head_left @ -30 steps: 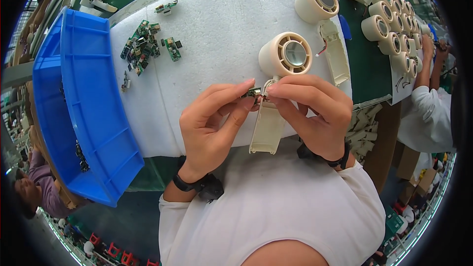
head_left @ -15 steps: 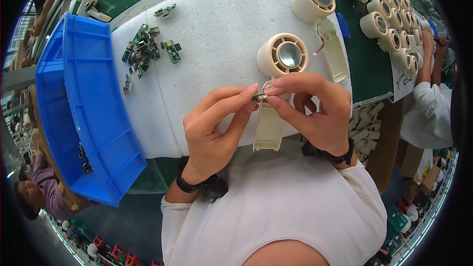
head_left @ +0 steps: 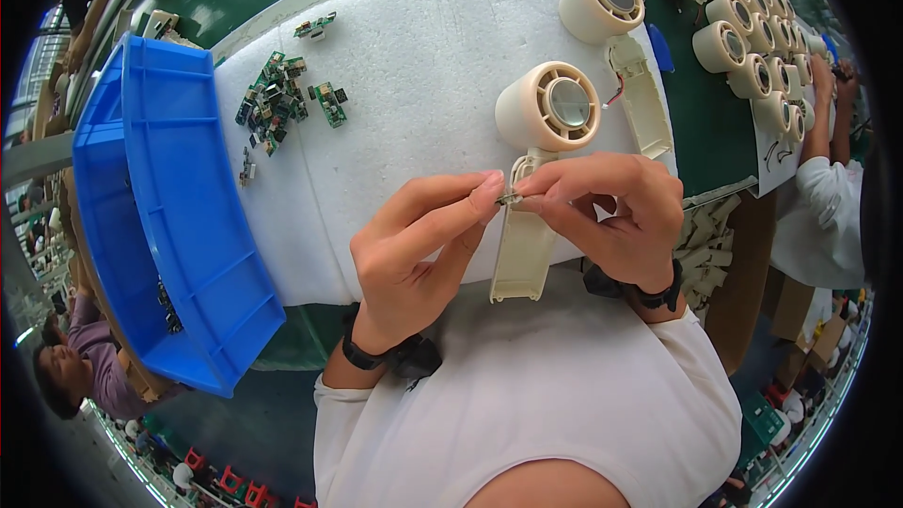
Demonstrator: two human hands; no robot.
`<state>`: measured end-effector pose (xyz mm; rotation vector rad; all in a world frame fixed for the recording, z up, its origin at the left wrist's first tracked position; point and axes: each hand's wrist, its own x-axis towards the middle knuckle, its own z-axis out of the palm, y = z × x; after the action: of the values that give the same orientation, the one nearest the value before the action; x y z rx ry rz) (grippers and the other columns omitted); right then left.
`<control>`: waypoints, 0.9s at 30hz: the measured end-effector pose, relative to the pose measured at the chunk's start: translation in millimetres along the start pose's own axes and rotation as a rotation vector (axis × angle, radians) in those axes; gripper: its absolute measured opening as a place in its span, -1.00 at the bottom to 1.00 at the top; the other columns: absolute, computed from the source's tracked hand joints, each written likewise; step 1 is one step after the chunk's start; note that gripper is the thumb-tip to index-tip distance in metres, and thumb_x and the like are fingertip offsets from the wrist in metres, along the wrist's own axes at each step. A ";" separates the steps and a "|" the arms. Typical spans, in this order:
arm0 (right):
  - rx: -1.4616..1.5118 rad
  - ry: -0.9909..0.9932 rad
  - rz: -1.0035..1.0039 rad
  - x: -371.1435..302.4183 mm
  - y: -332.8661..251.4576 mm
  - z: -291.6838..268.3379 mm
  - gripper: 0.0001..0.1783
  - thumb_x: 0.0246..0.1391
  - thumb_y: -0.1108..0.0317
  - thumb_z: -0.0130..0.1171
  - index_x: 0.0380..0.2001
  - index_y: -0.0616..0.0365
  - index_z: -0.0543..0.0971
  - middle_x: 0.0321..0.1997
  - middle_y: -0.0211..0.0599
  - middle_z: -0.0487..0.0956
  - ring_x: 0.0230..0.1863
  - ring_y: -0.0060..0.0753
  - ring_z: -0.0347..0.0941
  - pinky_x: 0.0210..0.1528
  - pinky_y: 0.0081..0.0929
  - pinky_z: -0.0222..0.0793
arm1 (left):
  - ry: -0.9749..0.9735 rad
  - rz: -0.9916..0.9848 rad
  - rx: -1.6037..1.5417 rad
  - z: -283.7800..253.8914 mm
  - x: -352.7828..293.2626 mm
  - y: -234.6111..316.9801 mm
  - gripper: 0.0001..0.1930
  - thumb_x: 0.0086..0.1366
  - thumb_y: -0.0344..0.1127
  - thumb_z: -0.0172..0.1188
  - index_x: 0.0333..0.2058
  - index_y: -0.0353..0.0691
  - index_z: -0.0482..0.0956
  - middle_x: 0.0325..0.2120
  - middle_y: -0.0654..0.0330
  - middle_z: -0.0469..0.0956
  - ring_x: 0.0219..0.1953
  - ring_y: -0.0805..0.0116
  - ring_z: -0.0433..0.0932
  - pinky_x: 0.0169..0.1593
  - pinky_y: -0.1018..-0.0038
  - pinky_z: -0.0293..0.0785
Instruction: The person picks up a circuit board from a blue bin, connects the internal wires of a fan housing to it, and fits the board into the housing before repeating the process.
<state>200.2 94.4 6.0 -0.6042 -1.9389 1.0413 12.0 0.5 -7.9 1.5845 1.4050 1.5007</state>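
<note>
My left hand (head_left: pixel 414 249) pinches a small green circuit board (head_left: pixel 507 198) between thumb and fingertips. From the other side, my right hand (head_left: pixel 621 216) closes its thumb and forefinger at the board's edge; what it grips there is too small and covered to make out. Directly beneath both hands lies a cream handle shell (head_left: pixel 522 259), hollow side up. It joins a round cream housing (head_left: pixel 529 113) with a spoked ring and a shiny metal disc, like a handheld fan. The fingers hide the upper part of the handle.
White foam (head_left: pixel 404 66) covers the bench. Several loose circuit boards (head_left: pixel 273 99) are heaped at left, beside a blue bin (head_left: pixel 193 216). A second fan housing (head_left: pixel 602 5) with a red wire lies far right, before rows of similar housings (head_left: pixel 752 33). A co-worker's arm (head_left: pixel 821 113) reaches in.
The board has tilted so that it shows more edge-on, and both hands have shifted slightly nearer and right. The view has moved a little; the grips stay closed.
</note>
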 end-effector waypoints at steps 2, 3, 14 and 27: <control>0.020 0.014 0.002 0.4 -0.1 1.2 -0.79 0.03 0.62 0.43 -0.32 0.16 0.61 -0.29 -0.27 0.76 -0.60 -0.82 0.42 -0.62 -0.79 0.22 | 0.004 -0.004 0.003 -0.2 1.3 -0.4 -0.58 0.16 -0.76 0.30 -0.02 -0.25 0.73 -0.14 0.02 0.69 -0.19 0.25 0.71 -0.16 0.48 0.67; 0.011 -0.001 0.037 -0.1 -2.4 1.8 -0.79 0.02 0.62 0.44 -0.33 0.15 0.61 -0.29 -0.27 0.76 -0.57 -0.79 0.46 -0.60 -0.78 0.25 | 0.003 -0.004 0.004 -0.3 0.9 -0.6 -0.58 0.16 -0.76 0.30 -0.02 -0.25 0.73 -0.14 0.02 0.69 -0.19 0.25 0.71 -0.16 0.48 0.67; -0.031 -0.009 -0.012 6.2 0.8 0.5 -0.74 -0.04 0.64 0.47 -0.38 0.13 0.58 -0.31 -0.25 0.77 -0.49 -0.77 0.55 -0.59 -0.79 0.27 | 0.018 0.033 0.057 -1.6 0.2 0.3 -0.56 0.11 -0.76 0.35 -0.03 -0.27 0.73 -0.16 -0.01 0.68 -0.22 0.24 0.72 -0.17 0.48 0.67; 0.062 0.085 0.106 -7.1 -12.0 16.9 -0.65 -0.04 0.66 0.47 -0.30 0.12 0.50 -0.30 -0.22 0.77 -0.56 -0.94 0.40 -0.64 -0.86 0.13 | 0.126 0.198 0.313 8.0 -7.2 1.8 -0.55 0.06 -0.76 0.37 -0.03 -0.32 0.71 -0.14 -0.04 0.66 -0.19 0.19 0.72 -0.14 0.44 0.72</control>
<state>189.4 75.3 7.8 -0.7119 -1.8108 1.1192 21.3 -4.6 -10.9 1.8929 1.6604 1.5756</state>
